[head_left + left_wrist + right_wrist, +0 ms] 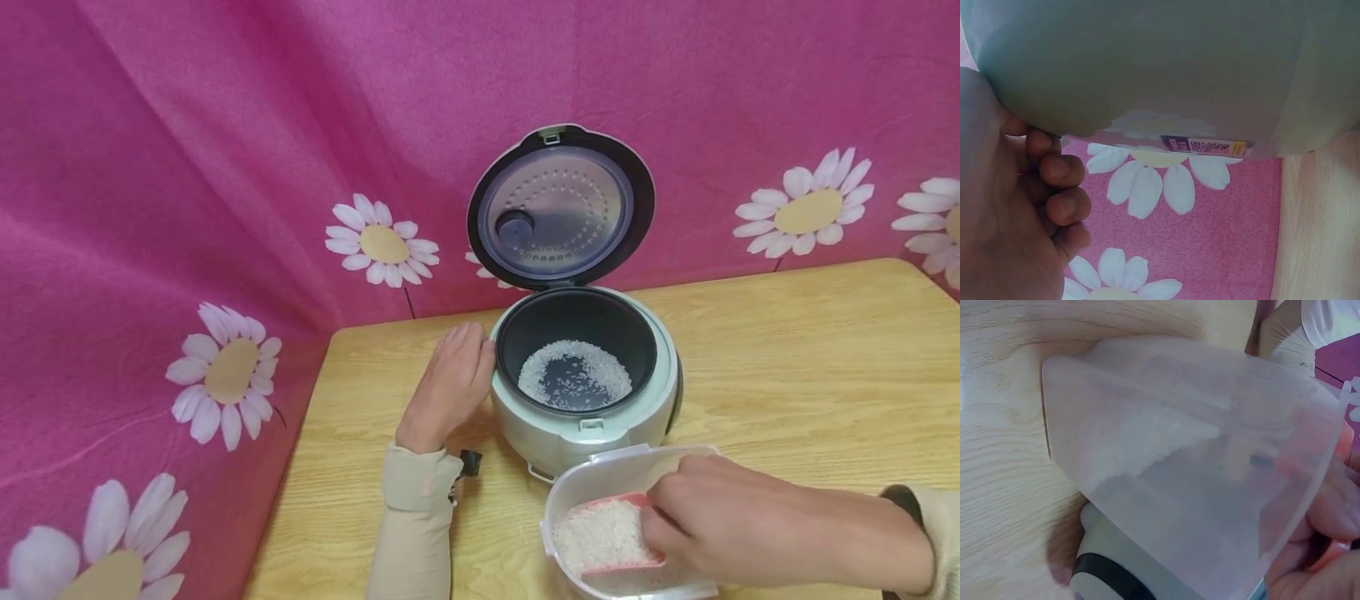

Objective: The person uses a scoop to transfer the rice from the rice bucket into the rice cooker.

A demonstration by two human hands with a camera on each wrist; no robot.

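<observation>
An open rice cooker (525, 433) stands on the table, its lid (592, 217) raised. White rice (607, 371) lies in a ring on the bottom of its dark inner pot (577, 317). My left hand (450, 383) rests against the cooker's left side near the rim; the left wrist view shows its fingers (1066, 206) loosely bent beside the body. In front of the cooker is a translucent plastic container (637, 471) with rice in it. My right hand (720, 517) reaches inside and grips a red scoop (618, 569) filled with rice; its handle is hidden by the hand.
The wooden table (795, 358) extends right and left of the cooker. A pink cloth (247, 150) with white daisies hangs behind and at the left. A label (1207, 146) is on the cooker's side.
</observation>
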